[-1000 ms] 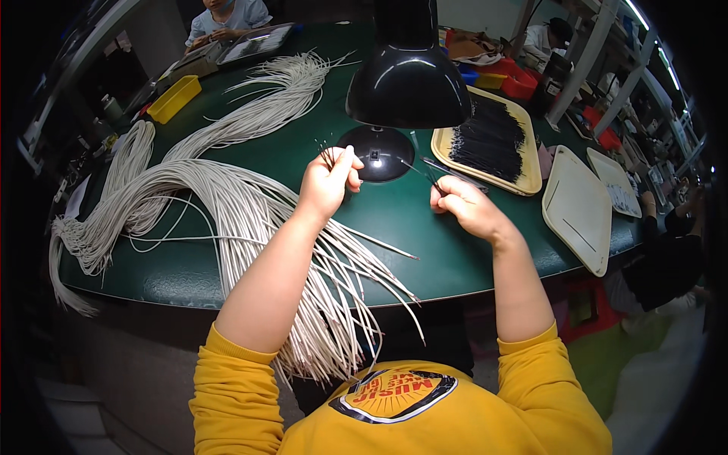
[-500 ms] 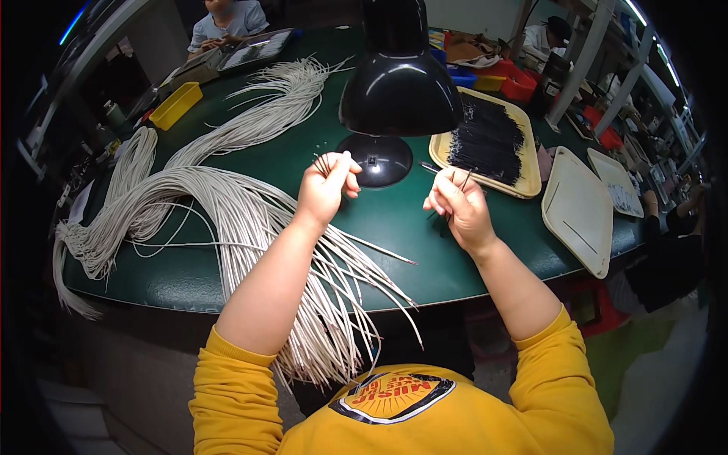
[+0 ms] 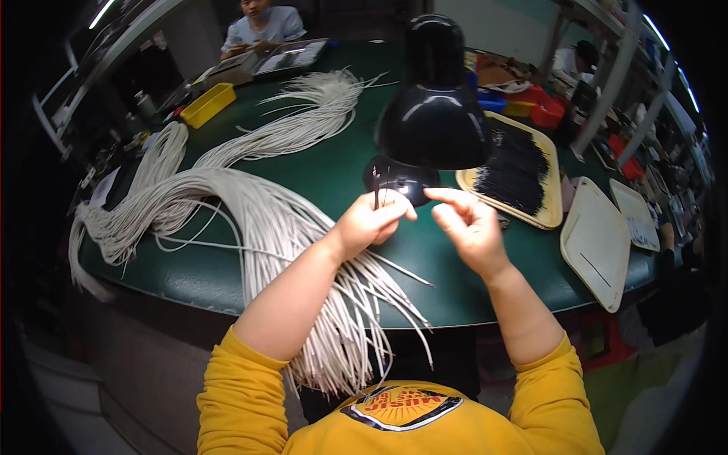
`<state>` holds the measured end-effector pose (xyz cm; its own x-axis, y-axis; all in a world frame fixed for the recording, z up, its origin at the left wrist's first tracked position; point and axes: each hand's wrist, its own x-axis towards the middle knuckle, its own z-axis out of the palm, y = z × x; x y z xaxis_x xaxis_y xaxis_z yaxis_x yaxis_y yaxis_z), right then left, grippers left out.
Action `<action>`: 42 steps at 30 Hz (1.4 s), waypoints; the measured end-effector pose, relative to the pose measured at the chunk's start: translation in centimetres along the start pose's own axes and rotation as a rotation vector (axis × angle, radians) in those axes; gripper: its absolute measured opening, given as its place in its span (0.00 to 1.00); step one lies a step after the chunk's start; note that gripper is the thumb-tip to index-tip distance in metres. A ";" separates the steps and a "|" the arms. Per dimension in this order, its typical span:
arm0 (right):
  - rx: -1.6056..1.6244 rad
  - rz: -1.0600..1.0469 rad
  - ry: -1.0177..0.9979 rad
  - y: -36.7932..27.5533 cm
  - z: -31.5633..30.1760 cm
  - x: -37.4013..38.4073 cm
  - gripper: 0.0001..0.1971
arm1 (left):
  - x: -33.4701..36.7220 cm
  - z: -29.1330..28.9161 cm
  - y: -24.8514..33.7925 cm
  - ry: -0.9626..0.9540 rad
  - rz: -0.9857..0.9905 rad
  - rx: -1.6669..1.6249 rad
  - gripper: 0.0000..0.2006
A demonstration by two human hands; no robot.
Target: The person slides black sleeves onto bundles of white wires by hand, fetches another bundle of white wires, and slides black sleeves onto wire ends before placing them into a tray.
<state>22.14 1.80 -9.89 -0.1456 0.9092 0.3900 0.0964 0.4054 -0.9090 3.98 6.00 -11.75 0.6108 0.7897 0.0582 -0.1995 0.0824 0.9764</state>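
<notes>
My left hand [image 3: 371,221] is closed on a few short, thin black strips [image 3: 376,189] that stick up from its fingers. They could be tubes or wires; I cannot tell. To the right, my right hand [image 3: 474,233] has its index finger stretched toward the left hand and its thumb apart from it, with nothing seen between them. A small dark thing [image 3: 502,221] shows beside its palm, too blurred to name. A thick bundle of white cables [image 3: 250,205] runs under my left forearm and hangs over the table's front edge.
A black desk lamp [image 3: 432,125] stands just beyond my hands. On the right are a cream tray [image 3: 557,182] heaped with thin black pieces [image 3: 512,167] and another tray [image 3: 588,258] with a few pieces. At far left sits a yellow bin [image 3: 208,106]. Across the table a person [image 3: 262,30] sits.
My hands have come closer together and lower toward me. The black strips seen in my right hand before no longer show there. The whole view has shifted, with the table appearing further right and lower.
</notes>
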 end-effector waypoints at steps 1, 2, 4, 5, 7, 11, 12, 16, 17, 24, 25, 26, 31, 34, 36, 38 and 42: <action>0.065 -0.002 -0.070 -0.5 0.2 -0.1 0.12 | 0.1 0.1 -0.3 -0.108 -0.079 -0.055 0.08; 0.086 -0.023 -0.089 0.3 0.7 0.1 0.13 | -0.2 0.4 -0.6 -0.173 -0.086 0.024 0.08; -0.185 -0.395 -0.148 0.9 1.5 0.5 0.12 | -0.7 0.6 -0.7 -0.239 -0.134 0.066 0.08; -0.228 -0.371 -0.169 0.2 2.2 0.4 0.10 | -1.1 0.8 -0.6 -0.169 -0.182 0.040 0.06; -0.239 -0.485 -0.085 0.9 3.6 0.4 0.08 | -1.5 0.3 -0.1 -0.177 -0.242 0.192 0.05; -0.296 -0.388 0.030 0.9 3.4 -0.2 0.07 | -0.9 0.9 0.0 -0.188 -0.215 0.282 0.04; -0.301 -0.354 0.051 0.9 3.1 -0.3 0.07 | -0.8 1.0 -0.1 -0.193 -0.214 0.251 0.04; -0.418 -0.485 0.169 -0.6 -0.9 0.1 0.06 | -0.7 1.8 0.5 -0.242 -0.240 0.170 0.17; -0.315 -0.342 0.173 -0.7 -2.7 0.0 0.05 | -0.9 1.5 0.3 -0.277 -0.215 0.127 0.19; -1.110 0.244 0.393 -2.4 -23.8 -1.3 0.12 | -0.7 2.5 0.5 -0.322 -0.339 0.271 0.19; -1.243 0.395 0.371 -2.6 -25.8 -1.4 0.12 | -0.7 2.4 0.5 -0.322 -0.330 0.266 0.19; -1.368 0.456 0.376 -2.2 -27.7 -1.4 0.12 | -0.7 2.3 0.5 -0.314 -0.326 0.269 0.19; -1.590 0.644 0.388 2.1 -33.2 0.3 0.12 | -0.3 2.2 0.2 -0.230 -0.367 0.274 0.18; -1.607 0.662 0.333 4.8 -34.2 1.6 0.12 | -0.2 2.2 0.4 -0.194 -0.410 0.288 0.17; -1.575 0.780 0.273 6.4 -34.3 1.5 0.13 | 0.0 1.9 0.1 -0.182 -0.425 0.252 0.17; -1.540 0.774 0.313 6.8 -35.0 1.3 0.14 | 0.5 2.1 -0.2 -0.186 -0.433 0.233 0.17; -1.477 0.787 0.382 4.7 -37.7 0.4 0.17 | 0.4 1.9 0.0 -0.182 -0.453 0.218 0.16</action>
<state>59.69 7.66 -8.51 0.5815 0.7977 0.1596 0.8129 -0.5777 -0.0742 5.72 5.18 -11.34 0.7258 0.5842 -0.3633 0.2670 0.2474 0.9314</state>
